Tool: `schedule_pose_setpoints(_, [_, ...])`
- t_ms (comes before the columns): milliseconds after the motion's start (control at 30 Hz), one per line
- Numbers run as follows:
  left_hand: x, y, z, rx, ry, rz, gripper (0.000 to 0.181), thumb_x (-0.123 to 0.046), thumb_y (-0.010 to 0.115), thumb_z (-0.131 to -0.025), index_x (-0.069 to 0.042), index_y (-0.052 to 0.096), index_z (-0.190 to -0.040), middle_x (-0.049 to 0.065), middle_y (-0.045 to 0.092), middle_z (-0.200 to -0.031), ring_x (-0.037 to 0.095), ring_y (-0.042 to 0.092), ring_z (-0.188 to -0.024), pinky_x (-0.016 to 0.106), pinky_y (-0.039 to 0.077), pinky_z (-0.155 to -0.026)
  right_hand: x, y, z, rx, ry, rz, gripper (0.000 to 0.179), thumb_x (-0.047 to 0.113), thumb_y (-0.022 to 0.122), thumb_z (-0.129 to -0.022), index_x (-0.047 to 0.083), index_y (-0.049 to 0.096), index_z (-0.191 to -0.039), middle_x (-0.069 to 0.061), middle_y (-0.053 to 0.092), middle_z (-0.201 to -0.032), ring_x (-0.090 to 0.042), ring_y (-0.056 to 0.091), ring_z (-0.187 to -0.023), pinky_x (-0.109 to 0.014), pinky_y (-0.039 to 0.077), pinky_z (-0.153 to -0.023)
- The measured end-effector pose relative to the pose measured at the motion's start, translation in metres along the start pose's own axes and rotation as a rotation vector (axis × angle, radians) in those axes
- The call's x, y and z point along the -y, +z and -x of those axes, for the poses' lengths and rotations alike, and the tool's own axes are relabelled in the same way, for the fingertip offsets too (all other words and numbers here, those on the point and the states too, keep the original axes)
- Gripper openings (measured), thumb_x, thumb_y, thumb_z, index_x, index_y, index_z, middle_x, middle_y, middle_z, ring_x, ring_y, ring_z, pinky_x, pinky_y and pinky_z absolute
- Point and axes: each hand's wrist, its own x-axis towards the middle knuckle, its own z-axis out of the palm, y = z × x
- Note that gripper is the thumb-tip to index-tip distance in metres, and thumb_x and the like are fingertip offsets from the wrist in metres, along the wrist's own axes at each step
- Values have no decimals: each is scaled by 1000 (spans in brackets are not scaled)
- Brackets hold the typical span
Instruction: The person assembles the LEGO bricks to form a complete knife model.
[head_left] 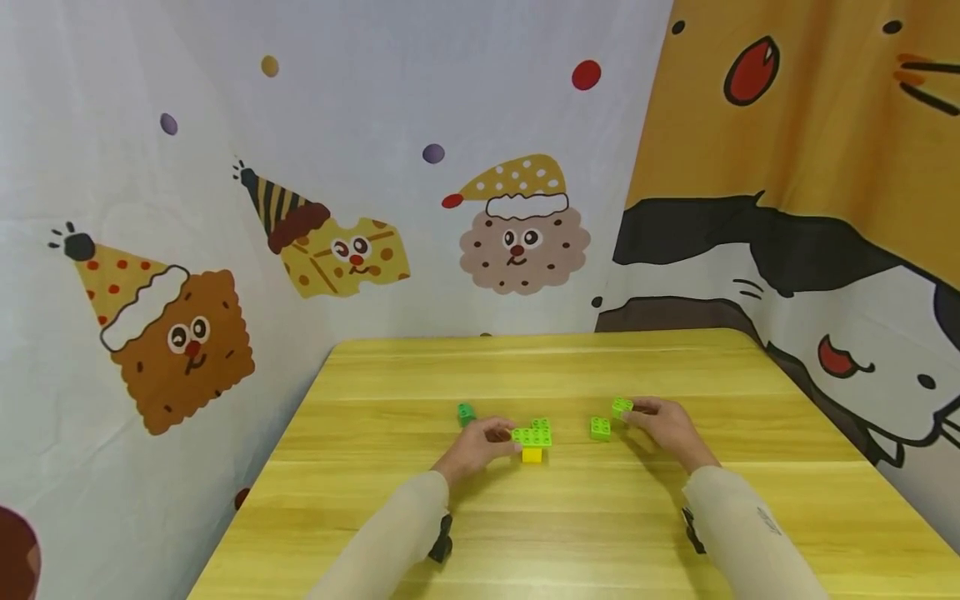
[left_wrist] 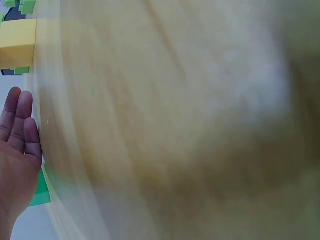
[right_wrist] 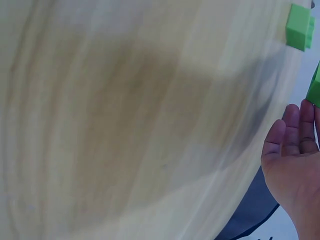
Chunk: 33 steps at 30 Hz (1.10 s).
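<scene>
The right hand [head_left: 669,429] pinches 1 lime block [head_left: 621,407] near a loose lime block [head_left: 600,428]. The left hand [head_left: 477,447], beside a dark green block [head_left: 465,413], seems to pinch a lime-and-yellow stack [head_left: 532,439]

Lime-green studded block [head_left: 621,405] pinched in the right fingers [head_left: 647,407]; wider lime piece [head_left: 532,437], studs up, atop a yellow block [head_left: 532,456]

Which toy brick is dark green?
The leftmost brick, just beyond the left hand. Its dark green sets it apart from the lime bricks and the yellow brick.
</scene>
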Motion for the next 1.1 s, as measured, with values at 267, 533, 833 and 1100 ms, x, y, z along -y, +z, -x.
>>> schedule_pose_setpoints(267, [0, 1, 1, 0, 4, 5, 33, -25, 74, -92, -14, 67, -122, 2, 64, -110, 19, 58, -100, 39, 49, -87, 11, 9, -5, 2, -35, -8, 61, 36, 64, -98, -1, 47, -144, -24, 50, -139, -40, 47, -126, -54, 41, -101])
schedule_pose_setpoints(533, [0, 1, 0, -9, 8, 17, 32, -25, 75, -91, -15, 68, -121, 1, 64, -109, 19, 58, -99, 40, 49, -86, 20, 17, -8, -16, -72, -14, 55, 31, 68, -96, -3, 54, -137, -23, 58, -130, -36, 54, -119, -50, 43, -98])
schedule_pose_setpoints(833, [3, 1, 1, -9, -11, 27, 33, -26, 75, -91, -17, 68, -122, 1, 64, -108, 19, 57, -99, 39, 49, -86, 30, 28, -8, 21, -84, -21, 60, 35, 67, -96, -1, 52, -140, -23, 54, -136, -38, 50, -125, -51, 43, -100])
schedule_pose_setpoints(1100, [2, 1, 0, -15, -20, 21, 33, -27, 75, -91, -17, 69, -121, 0, 64, -109, 18, 58, -100, 39, 49, -88, 41, 43, -10, 40, -99, -35, 58, 37, 69, -95, 2, 55, -138, -19, 58, -132, -35, 53, -122, -49, 45, -99])
